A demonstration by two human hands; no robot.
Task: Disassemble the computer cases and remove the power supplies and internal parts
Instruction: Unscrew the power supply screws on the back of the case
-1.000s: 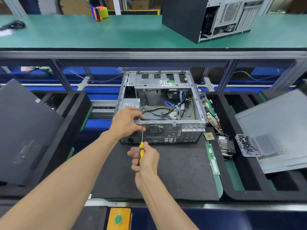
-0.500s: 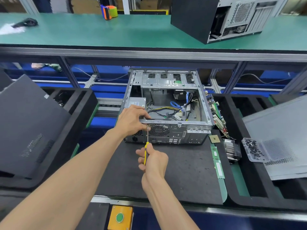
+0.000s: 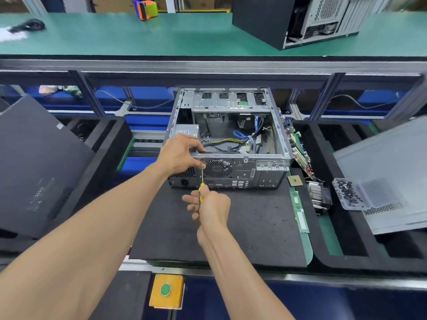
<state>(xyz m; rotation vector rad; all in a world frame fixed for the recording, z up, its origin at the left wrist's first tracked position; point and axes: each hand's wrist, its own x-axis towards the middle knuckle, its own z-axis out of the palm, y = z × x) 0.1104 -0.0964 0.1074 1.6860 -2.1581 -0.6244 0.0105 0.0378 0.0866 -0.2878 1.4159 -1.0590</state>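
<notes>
nothing moved: hands [image 3: 211, 207] keep screwdriver [image 3: 202, 181] on case [image 3: 240, 172].

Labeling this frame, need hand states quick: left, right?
Left hand: fingers curled over the top rear edge of the computer case, gripping it.
Right hand: gripping the yellow screwdriver.

A green-topped bench [image 3: 115, 38] runs across the top of the frame on a grey metal frame [image 3: 208, 65]. Blue bins [image 3: 150, 98] sit beneath it. At lower centre, a yellow box with a green button [image 3: 166, 290].
</notes>
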